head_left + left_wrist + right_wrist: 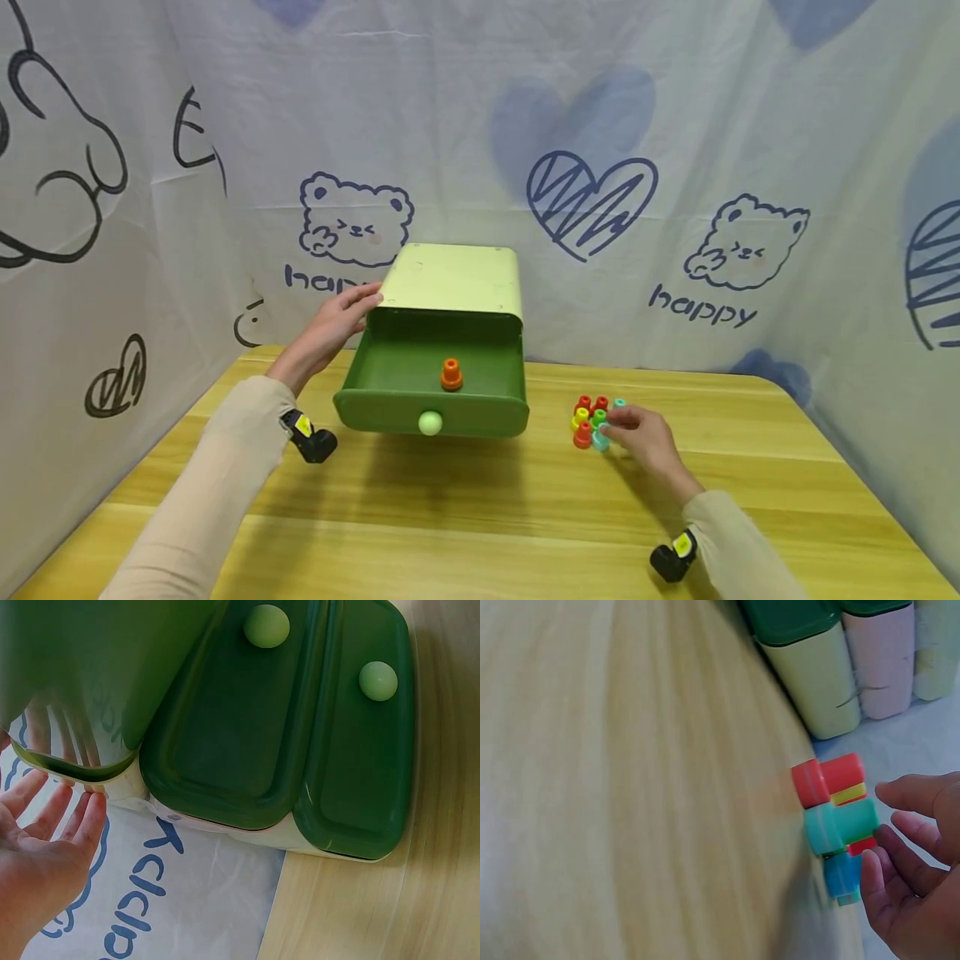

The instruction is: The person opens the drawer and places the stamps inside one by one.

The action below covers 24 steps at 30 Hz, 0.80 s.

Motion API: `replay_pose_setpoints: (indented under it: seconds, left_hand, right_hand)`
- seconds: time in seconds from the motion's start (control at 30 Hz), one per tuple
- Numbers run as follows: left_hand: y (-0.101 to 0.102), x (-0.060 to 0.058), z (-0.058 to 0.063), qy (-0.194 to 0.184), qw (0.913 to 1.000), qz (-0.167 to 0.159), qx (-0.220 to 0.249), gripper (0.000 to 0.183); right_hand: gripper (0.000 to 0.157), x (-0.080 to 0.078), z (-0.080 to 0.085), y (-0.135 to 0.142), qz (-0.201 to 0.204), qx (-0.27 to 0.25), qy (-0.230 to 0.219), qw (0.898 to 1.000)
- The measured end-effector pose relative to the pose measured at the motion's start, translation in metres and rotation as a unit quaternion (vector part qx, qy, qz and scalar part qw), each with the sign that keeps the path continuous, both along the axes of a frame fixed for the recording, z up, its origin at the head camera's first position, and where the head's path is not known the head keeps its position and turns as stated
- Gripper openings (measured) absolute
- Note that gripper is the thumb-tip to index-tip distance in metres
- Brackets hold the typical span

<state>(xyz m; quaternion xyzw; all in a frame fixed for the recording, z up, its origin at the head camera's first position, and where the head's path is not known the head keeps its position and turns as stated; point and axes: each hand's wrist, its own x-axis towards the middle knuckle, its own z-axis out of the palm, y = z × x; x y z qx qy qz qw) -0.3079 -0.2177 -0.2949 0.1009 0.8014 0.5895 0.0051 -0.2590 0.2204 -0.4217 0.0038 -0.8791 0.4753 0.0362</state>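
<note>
A green drawer (pixel 431 408) stands pulled out of the top of a pale yellow-green cabinet (pixel 453 279), and one orange stepped peg (pixel 451 375) sits inside it. My left hand (pixel 330 329) rests with extended fingers against the cabinet's left side, near the drawer opening. To the right, my right hand (pixel 645 437) reaches over a small group of coloured pegs. Its fingertips are right at the narrow top of a teal peg (pixel 844 825), with thumb and fingers spread around that end. A red peg (pixel 829 780) and a blue peg (pixel 843 874) stand beside it.
Below the open drawer, two more green drawers with round knobs (pixel 378 681) are closed in the stack. The wooden table (pixel 450 533) extends toward me. Behind it hangs a printed white cloth (pixel 465 125) with hearts and bears.
</note>
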Motion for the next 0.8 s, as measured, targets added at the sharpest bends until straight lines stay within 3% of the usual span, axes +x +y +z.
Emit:
replay_pose_setpoints:
  seconds: [0.37,0.8]
  left_hand:
    - [0.001,0.001,0.000,0.002,1.0000,0.002,-0.001,0.060]
    - [0.000,0.002,0.000,0.006,1.0000,0.005,-0.003,0.061]
  right_hand:
    - [0.033,-0.002,-0.012,-0.004,0.000,0.017,0.002,1.000]
    - [0.032,-0.001,-0.012,-0.008,-0.008,0.036,-0.009,0.999]
